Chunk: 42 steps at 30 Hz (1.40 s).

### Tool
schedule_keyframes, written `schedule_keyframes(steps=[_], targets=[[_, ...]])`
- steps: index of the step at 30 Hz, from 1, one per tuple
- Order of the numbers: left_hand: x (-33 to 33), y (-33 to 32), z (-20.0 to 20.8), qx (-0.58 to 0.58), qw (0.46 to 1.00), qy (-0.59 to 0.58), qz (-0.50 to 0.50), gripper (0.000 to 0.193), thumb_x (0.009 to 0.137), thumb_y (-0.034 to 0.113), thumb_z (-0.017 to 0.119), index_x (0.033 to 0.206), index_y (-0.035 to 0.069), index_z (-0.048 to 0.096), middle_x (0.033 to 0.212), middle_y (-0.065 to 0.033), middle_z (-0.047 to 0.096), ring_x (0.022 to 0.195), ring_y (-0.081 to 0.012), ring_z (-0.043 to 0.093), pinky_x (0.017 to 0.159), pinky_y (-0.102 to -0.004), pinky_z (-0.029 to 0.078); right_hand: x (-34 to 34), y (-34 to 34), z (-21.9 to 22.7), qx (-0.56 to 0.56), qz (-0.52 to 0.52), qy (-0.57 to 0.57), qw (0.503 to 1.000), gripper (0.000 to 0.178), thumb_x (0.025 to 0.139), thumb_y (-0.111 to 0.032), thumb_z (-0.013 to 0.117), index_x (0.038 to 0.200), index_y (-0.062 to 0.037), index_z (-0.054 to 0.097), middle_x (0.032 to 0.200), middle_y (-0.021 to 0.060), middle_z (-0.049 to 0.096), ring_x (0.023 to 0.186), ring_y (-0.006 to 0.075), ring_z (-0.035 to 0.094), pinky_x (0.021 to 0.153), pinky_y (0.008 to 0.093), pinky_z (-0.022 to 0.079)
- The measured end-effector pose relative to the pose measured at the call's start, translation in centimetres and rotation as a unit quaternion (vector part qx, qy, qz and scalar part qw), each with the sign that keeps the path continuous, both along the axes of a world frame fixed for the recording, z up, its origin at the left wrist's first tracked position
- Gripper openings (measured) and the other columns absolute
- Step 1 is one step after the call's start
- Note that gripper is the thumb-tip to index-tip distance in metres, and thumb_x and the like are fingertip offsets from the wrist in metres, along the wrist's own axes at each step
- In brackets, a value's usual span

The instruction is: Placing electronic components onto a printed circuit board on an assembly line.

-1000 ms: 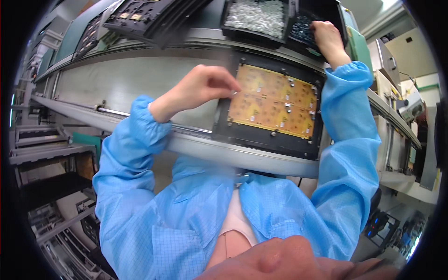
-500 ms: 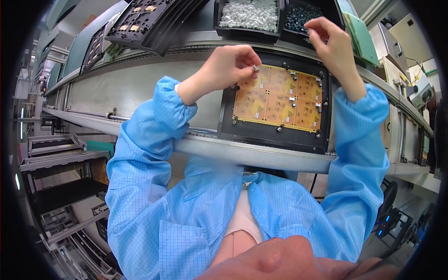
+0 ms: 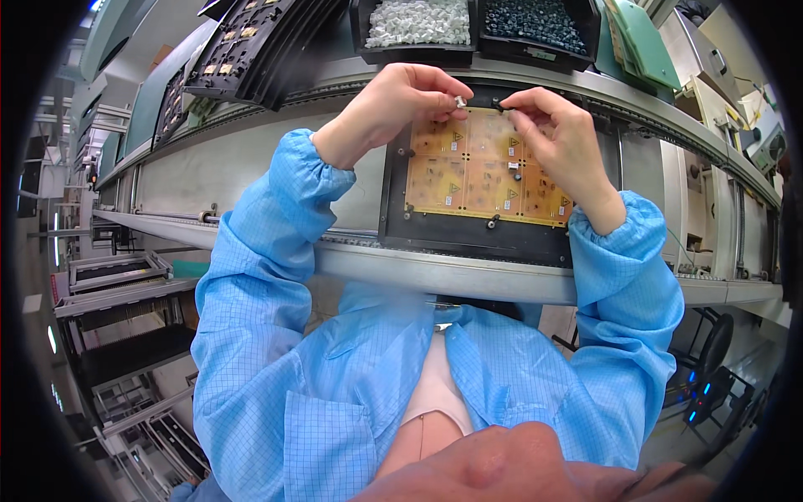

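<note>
My left hand (image 3: 393, 107) is closed in a pinch on a small white connector (image 3: 460, 101), above the far edge of a yellow circuit board panel (image 3: 435, 180). Thumb and index finger of my right hand (image 3: 562, 140) come together at the same edge, beside a dark knob of the frame; what they hold is too small to tell. The panel lies in a black carrier frame (image 3: 468, 232). A white connector (image 3: 514, 166) and a small dark round component (image 3: 518, 176) stand on the panel. My right hand hides the panel's right part.
Behind the frame stand a black bin of white connectors (image 3: 418, 23) and a bin of dark small parts (image 3: 534, 25). Black trays (image 3: 251, 46) lean at the far left, green boards (image 3: 644, 46) at the far right. A metal rail (image 3: 443, 266) runs along the near side.
My right hand has moved from the bin of dark parts left and nearer, to the panel's far edge. My left hand still holds the white connector. The view has shifted slightly.
</note>
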<state>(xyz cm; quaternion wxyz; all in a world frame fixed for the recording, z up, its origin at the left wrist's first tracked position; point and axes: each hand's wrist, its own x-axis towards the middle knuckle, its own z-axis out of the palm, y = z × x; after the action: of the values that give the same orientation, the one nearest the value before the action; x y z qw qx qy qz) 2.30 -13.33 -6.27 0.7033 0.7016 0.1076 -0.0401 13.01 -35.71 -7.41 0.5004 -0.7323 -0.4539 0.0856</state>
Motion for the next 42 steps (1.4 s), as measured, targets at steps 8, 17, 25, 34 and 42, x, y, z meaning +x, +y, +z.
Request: schedule_keyframes(steps=[8, 17, 25, 34, 42], targets=[[0.9, -2.5, -0.2, -0.027, 0.999, 0.033, -0.022, 0.020, 0.087, 0.002, 0.067, 0.106, -0.005, 0.070, 0.096, -0.0128, 0.071, 0.087, -0.0180, 0.069, 0.083, -0.0284, 0.056, -0.9, 0.7, -1.9, 0.034, 0.027, -0.117, 0.992, 0.015, 0.088, 0.000, 0.063, 0.102, -0.0018, 0.069, 0.090, 0.0112, 0.066, 0.079, 0.0229, 0.067, 0.068, 0.0315, 0.054], [1.4, -0.8, -0.8, 0.157, 0.986, -0.055, -0.020, 0.026, 0.083, -0.001, 0.061, 0.106, 0.001, 0.074, 0.097, -0.0069, 0.071, 0.088, -0.0148, 0.067, 0.079, -0.0298, 0.053, 0.3, -0.3, -0.9, 0.062, 0.003, 0.140, 0.988, 0.017, 0.095, -0.006, 0.062, 0.109, 0.0006, 0.070, 0.098, 0.0027, 0.069, 0.086, 0.0065, 0.061, 0.077, 0.0212, 0.050], [1.9, -1.7, -3.0, 0.511, 0.831, -0.219, -0.010, 0.015, 0.079, 0.003, 0.069, 0.092, 0.008, 0.074, 0.085, -0.0060, 0.070, 0.083, -0.0243, 0.066, 0.074, -0.0355, 0.052, 0.6, -0.3, -1.3, 0.040, 0.020, 0.146, 0.988, 0.019, 0.095, -0.008, 0.064, 0.111, -0.0004, 0.070, 0.097, 0.0023, 0.069, 0.086, 0.0059, 0.061, 0.078, 0.0207, 0.050], [1.3, -1.9, -4.1, 0.622, 0.738, -0.255, 0.050, 0.016, 0.077, 0.020, 0.075, 0.093, 0.017, 0.076, 0.081, 0.0019, 0.071, 0.082, -0.0177, 0.060, 0.084, -0.0341, 0.046, 0.7, -0.2, -1.6, 0.038, 0.008, 0.132, 0.990, 0.018, 0.095, -0.009, 0.064, 0.110, -0.0002, 0.070, 0.095, 0.0025, 0.070, 0.084, 0.0059, 0.062, 0.075, 0.0208, 0.051], [0.8, -2.4, -4.6, 0.676, 0.672, -0.302, 0.012, 0.015, 0.071, 0.013, 0.073, 0.085, 0.017, 0.074, 0.073, 0.0023, 0.065, 0.086, -0.0171, 0.057, 0.084, -0.0335, 0.042, 0.7, 0.0, -1.6, 0.032, 0.010, 0.134, 0.990, 0.019, 0.094, -0.009, 0.065, 0.110, -0.0002, 0.070, 0.095, 0.0024, 0.070, 0.083, 0.0060, 0.062, 0.075, 0.0202, 0.051]])
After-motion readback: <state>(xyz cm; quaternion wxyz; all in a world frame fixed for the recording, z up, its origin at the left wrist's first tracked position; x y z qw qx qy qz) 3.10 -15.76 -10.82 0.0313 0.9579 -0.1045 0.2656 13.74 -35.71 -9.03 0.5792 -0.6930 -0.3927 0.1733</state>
